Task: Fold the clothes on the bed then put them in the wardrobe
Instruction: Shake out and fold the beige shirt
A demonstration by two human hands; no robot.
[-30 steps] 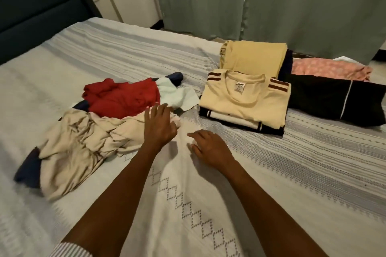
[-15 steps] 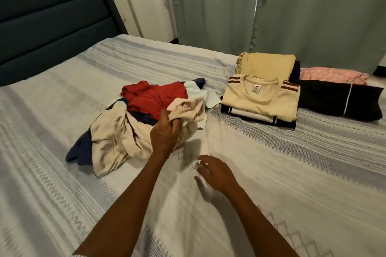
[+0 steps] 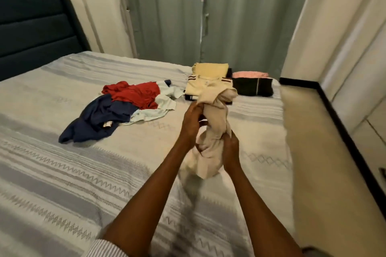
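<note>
Both hands (image 3: 211,129) gripping beige garment (image 3: 213,129), unfolded pile (image 3: 125,108) left, folded stack (image 3: 208,87) behind

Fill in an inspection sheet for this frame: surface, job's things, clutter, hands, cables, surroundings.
Surface: bed with grey-and-white striped patterned bedspread, lying flat.
Job's things: crumpled beige garment held up above the bed; unfolded heap of red garment, navy garment and pale light-blue garment; folded cream shirt with dark sleeve stripes on a stack, beside a folded yellow garment, a folded black garment and a pink garment.
Clutter: nothing seen.
Hands: left hand grips the beige garment high up; right hand grips it lower.
Cables: nothing seen.
Surroundings: dark blue padded headboard, grey-green curtains, tan floor, pale cabinet doors at right.
</note>
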